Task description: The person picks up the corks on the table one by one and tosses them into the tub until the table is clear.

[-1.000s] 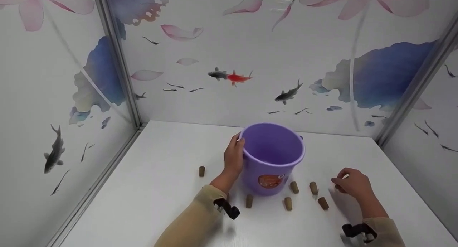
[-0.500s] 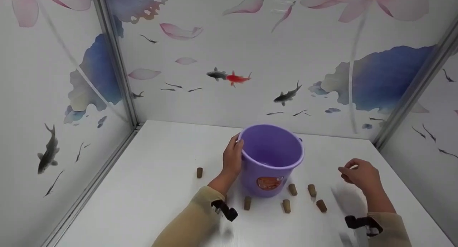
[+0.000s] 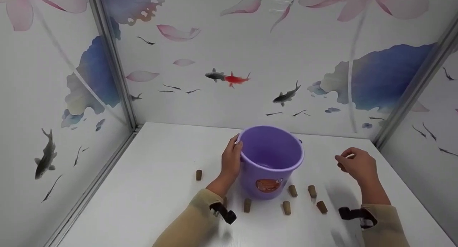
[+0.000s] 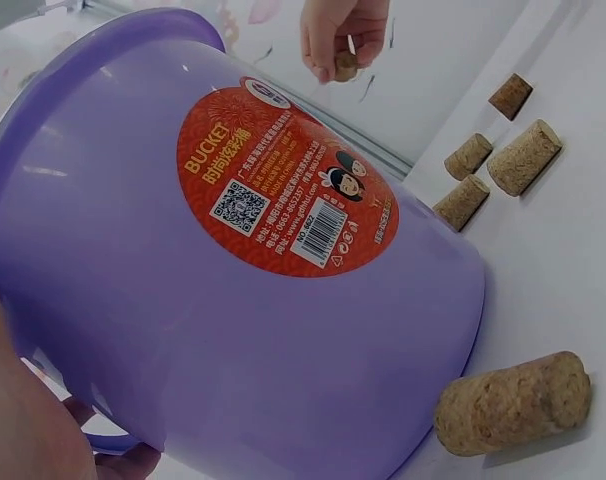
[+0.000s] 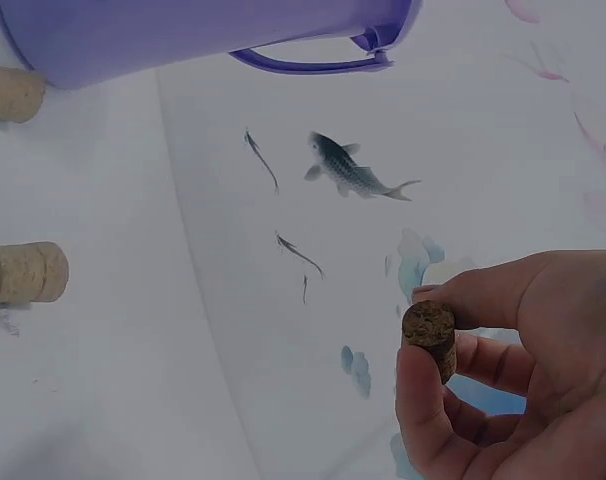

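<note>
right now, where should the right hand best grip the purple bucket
The purple bucket is probably best gripped on the right side of its rim, coming from the right: the rim juts outward there, and the left hand holds the opposite side. The right hand pinches a cork, so it may need freeing first.

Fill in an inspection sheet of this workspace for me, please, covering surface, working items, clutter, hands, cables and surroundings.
Surface: white table, smooth-looking.
Working items: purple bucket with a red label; loose corks lying on the table; one held cork.
Clutter: nothing seen.
Left hand: grips the bucket near its rim.
Right hand: pinches the held cork above the table, apart from the bucket.
Cables: nothing seen.
Surroundings: white panels printed with fish and petals; metal posts.
</note>
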